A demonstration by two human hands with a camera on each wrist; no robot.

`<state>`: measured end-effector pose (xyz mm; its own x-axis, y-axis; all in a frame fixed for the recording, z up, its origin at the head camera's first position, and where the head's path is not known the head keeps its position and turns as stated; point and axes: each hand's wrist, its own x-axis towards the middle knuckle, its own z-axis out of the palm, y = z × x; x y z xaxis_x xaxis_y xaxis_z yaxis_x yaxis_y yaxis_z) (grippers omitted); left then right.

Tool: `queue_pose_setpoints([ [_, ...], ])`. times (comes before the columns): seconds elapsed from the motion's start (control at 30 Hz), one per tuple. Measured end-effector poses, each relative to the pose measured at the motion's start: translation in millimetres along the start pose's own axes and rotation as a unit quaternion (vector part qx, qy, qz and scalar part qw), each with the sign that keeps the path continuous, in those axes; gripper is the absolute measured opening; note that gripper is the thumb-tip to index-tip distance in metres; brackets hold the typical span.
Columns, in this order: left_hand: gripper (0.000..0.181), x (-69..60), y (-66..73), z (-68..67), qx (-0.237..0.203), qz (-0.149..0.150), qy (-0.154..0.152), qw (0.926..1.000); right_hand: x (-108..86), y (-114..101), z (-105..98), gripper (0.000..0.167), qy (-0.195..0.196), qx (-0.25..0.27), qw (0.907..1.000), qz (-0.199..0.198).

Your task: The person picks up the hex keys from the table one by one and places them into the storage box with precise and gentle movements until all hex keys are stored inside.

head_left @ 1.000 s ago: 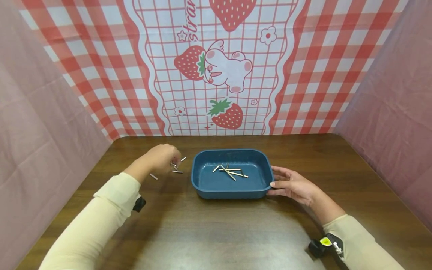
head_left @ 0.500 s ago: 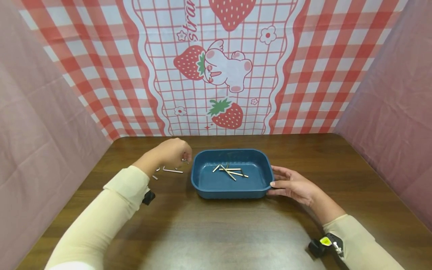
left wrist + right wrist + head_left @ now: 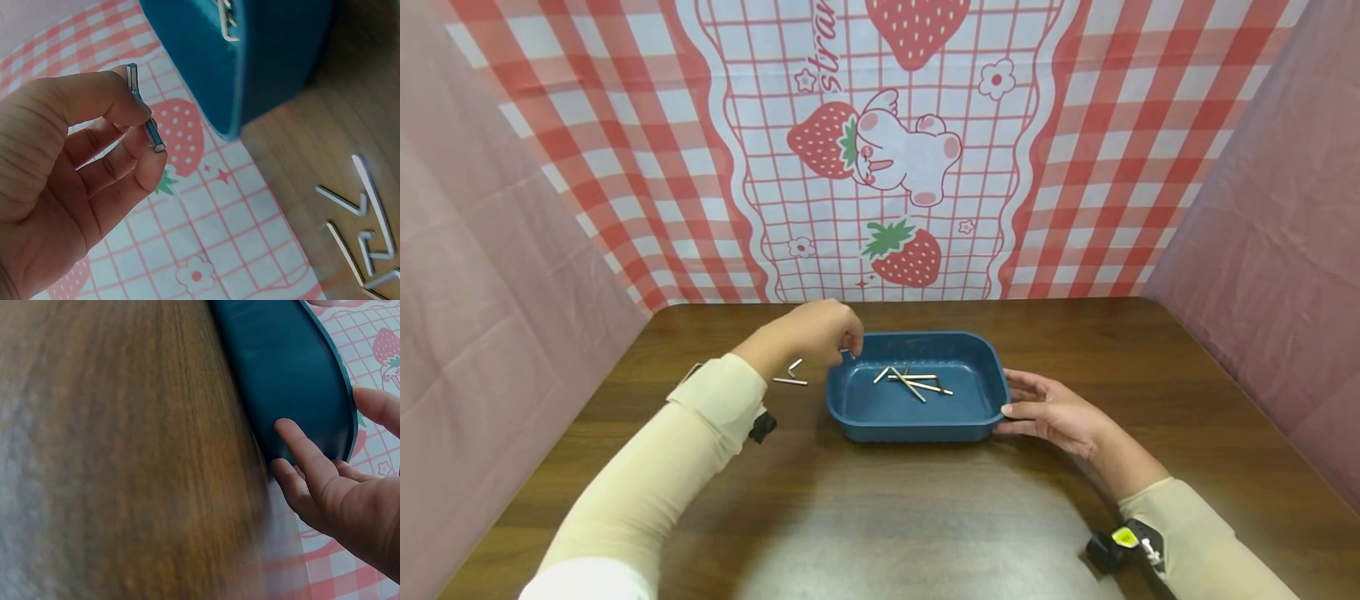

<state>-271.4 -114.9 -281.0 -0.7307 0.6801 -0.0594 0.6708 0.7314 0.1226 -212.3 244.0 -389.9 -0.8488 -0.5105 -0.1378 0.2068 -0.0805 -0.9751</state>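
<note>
My left hand (image 3: 816, 332) is over the back left corner of a blue rectangular tray (image 3: 917, 432). Thumb and fingertips pinch a small metal hex key (image 3: 154, 135), whose middle is hidden behind the thumb in the left wrist view. Inside the tray lie several hex keys (image 3: 913, 377), crossing one another. My right hand (image 3: 1052, 417) rests against the tray's right end. In the right wrist view its fairly straight fingers (image 3: 306, 450) touch the outer wall, and the thumb touches the rim.
Several loose hex keys (image 3: 375, 209) lie on the wooden table (image 3: 880, 517), left of the tray. A strawberry-patterned checked cloth (image 3: 880, 167) hangs behind the table. Pink cloths (image 3: 1262, 208) stand at both sides.
My left hand has moved right from the loose hex keys to the tray's back left corner, carrying a hex key. The right hand and the tray have stayed in place.
</note>
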Motion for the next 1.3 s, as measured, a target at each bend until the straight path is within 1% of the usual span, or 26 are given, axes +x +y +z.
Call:
queue_pose_setpoints([
  [0.3,0.020,18.0,19.2,-5.5,0.003,0.028,-0.024,0.9993,0.7,0,2,0.082,-0.004,0.001,1.0000,-0.001],
  [0.43,0.020,26.6,25.9,-5.3,0.006,0.037,-0.032,0.9988,0.3,0,2,0.082,-0.003,0.003,1.0000,0.002],
  [0.53,0.019,34.2,29.6,-2.0,0.021,0.047,-0.036,0.9980,-0.2,1,2,0.082,-0.002,0.001,1.0000,0.005],
  [0.67,0.019,44.8,35.0,3.9,0.050,0.061,-0.050,0.9957,-0.5,2,2,0.082,-0.001,0.001,1.0000,0.008],
  [0.9,0.023,61.6,47.0,17.0,0.101,0.075,-0.080,0.9888,-1.0,4,2,0.082,-0.002,0.000,1.0000,0.004],
  [1.03,0.023,69.1,53.1,23.8,0.111,0.079,-0.093,0.9863,-1.5,4,1,0.082,-0.007,-0.002,1.0000,0.001],
  [1.13,0.024,73.9,55.1,26.6,0.114,0.082,-0.091,0.9859,-1.4,4,1,0.081,-0.008,-0.003,1.0000,-0.001],
  [1.3,0.026,82.5,55.6,28.5,0.118,0.092,-0.080,0.9855,-1.1,3,0,0.081,-0.004,-0.009,0.9999,-0.004],
])
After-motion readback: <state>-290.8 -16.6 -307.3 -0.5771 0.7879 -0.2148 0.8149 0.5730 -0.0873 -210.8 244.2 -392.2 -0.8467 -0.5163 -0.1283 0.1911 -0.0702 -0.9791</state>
